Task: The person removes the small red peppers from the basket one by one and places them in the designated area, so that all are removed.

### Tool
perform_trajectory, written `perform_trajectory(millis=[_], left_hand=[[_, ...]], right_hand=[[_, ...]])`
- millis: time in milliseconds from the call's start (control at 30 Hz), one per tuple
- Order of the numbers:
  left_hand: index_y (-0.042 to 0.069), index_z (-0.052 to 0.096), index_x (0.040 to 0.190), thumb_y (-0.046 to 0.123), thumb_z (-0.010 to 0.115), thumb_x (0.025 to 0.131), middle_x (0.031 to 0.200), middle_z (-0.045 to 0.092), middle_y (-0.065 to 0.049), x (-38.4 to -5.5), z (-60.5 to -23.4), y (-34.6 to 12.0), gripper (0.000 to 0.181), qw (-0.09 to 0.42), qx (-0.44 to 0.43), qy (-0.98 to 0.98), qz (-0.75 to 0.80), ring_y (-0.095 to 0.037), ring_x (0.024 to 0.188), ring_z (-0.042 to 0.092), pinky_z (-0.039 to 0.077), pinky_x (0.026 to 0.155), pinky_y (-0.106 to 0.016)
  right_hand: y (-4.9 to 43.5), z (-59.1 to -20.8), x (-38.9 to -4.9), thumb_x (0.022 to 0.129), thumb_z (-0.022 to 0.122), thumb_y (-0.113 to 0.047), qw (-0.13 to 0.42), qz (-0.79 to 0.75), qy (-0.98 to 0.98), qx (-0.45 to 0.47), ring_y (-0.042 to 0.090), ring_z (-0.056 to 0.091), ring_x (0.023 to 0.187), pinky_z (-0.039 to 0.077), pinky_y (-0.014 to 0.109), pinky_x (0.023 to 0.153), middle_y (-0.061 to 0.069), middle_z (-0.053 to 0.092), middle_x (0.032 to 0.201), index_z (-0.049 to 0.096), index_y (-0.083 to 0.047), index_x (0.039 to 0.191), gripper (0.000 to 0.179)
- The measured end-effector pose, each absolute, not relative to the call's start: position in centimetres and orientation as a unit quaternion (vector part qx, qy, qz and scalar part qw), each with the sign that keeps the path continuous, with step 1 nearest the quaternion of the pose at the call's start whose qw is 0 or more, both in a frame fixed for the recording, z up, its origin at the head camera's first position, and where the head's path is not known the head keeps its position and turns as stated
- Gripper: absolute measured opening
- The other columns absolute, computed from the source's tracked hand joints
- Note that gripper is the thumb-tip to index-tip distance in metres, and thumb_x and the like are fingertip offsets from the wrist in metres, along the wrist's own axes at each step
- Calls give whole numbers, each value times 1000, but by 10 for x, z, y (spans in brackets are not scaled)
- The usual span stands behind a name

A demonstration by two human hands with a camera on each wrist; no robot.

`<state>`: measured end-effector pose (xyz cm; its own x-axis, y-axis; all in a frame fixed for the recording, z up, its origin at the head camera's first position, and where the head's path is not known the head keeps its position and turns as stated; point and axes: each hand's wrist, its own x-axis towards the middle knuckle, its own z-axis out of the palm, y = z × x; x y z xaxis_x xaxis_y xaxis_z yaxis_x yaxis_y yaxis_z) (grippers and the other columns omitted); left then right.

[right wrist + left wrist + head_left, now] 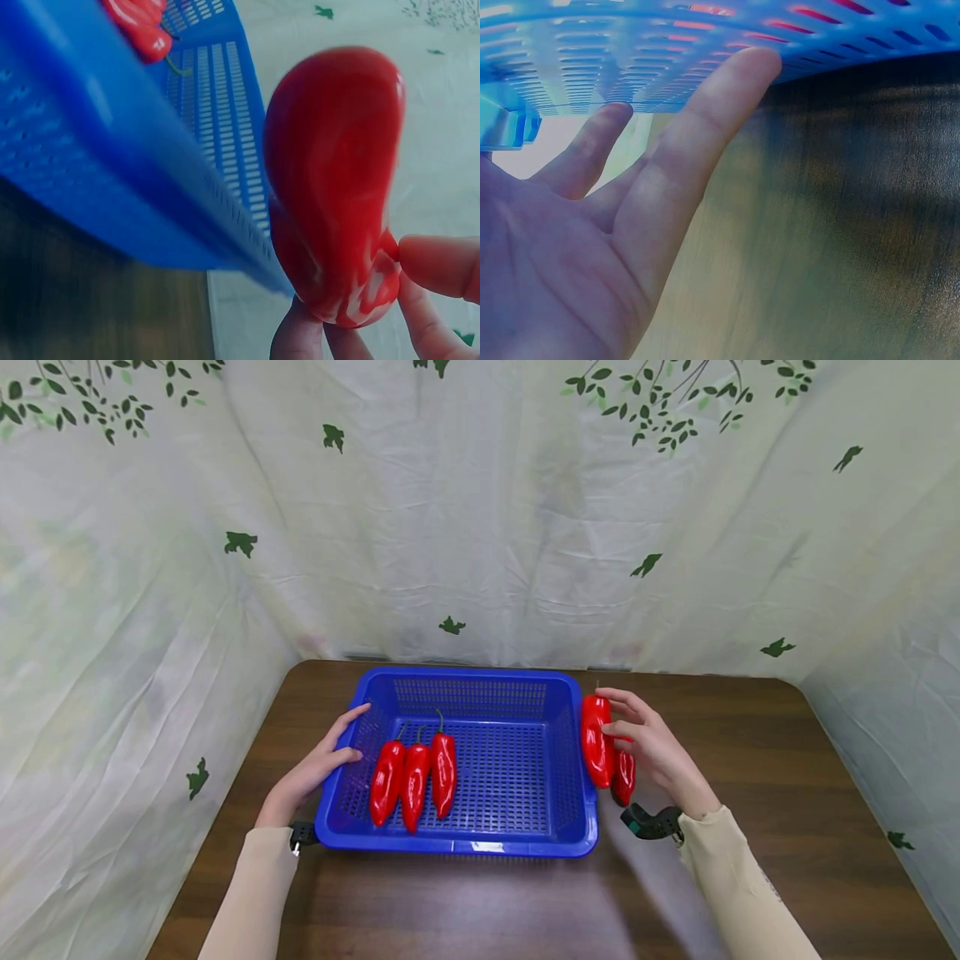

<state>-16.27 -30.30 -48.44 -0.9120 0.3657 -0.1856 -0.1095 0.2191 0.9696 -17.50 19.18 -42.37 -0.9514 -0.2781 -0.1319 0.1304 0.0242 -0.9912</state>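
Around the lower middle of the head view, a blue plastic basket (420,843) is sitting on a brown, wood-look counter (757,793), and the left grip (315,772) is resting at its left rim. Those fingers are stretching fairly straight against the plastic rather than curling hard, so I'm guessing they're mostly keeping it from sliding. Just at the right rim, the right grip (648,739) is holding a red pepper (596,743) between thumb and fingers, stem end pointing toward the top of the frame. A second pepper (624,777) is showing just beside it, partly hiding under that hand; can't tell if it's being held too. Left of centre inside the basket, three more peppers (416,785) are lying roughly side by side, stems pointing the same way, probably to keep them in a tidy row.

Texture-wise, all the peppers are looking super glossy, catching bright highlights, with long bodies tapering toward the near end. Basket walls are showing slots, its floor a finer grid, and the rim is running smooth and rounded. Up top, a pale cloth (480,527) with green leaf prints is hanging wrinkled.
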Motion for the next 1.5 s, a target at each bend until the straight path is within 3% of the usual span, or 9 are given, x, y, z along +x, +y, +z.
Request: perform_trajectory(millis=[667,1100,1500], left_hand=[[32,15,153,11,46,96,155,4,-19,-162,-483,-302,68,194,81,761,614,-50,132,24,43,93,-57],[32,15,152,10,45,96,155,5,-19,-162,-485,-302,67,191,82,762,613,-50,132,25,43,94,-57],[32,15,152,11,46,96,155,5,-19,-161,-484,-302,67,191,78,762,613,-49,132,25,44,93,-55]], right_hand=[[235,-440,-169,97,51,-9,119,-719,685,-16,14,55,104,51,26,84,9,42,128,38,-10,140,45],[260,-461,-170,98,51,-13,119,-708,696,15,13,53,103,51,24,84,6,41,129,38,-13,140,43],[276,-488,-172,99,51,-14,116,-675,728,22,9,57,95,51,24,81,1,46,122,37,-9,141,45]])
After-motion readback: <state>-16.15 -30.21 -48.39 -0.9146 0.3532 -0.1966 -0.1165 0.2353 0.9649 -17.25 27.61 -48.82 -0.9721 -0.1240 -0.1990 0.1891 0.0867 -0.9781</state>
